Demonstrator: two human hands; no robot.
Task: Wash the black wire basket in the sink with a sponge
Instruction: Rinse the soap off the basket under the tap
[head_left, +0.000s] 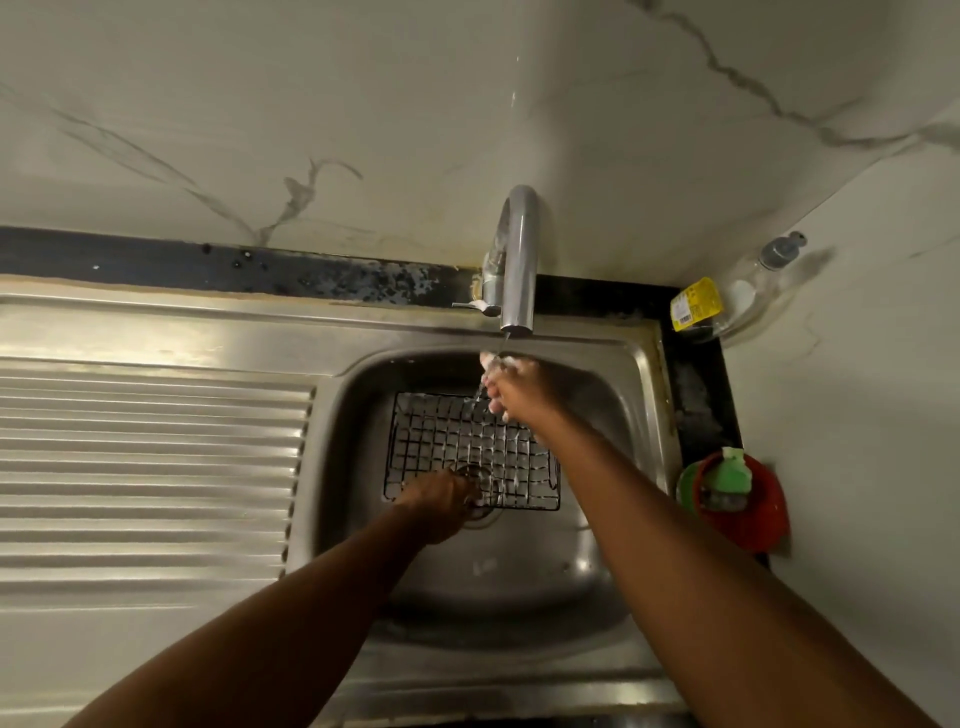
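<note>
The black wire basket (470, 449) lies flat in the bowl of the steel sink (597, 525), over the drain, with foam on its wires. My left hand (441, 499) grips its near left edge. My right hand (511, 387) is raised over the basket's far right corner, just under the tap (519, 260). A thin stream of water runs onto its foamy, loosely spread fingers, and I see nothing held in it. A green sponge (730, 470) sits in a red holder (748, 512) to the right of the sink.
A ribbed steel draining board (145, 467) stretches to the left of the bowl. A clear bottle with a yellow label (727, 301) lies in the back right corner against the marble wall. The tap's lever (475, 306) points left.
</note>
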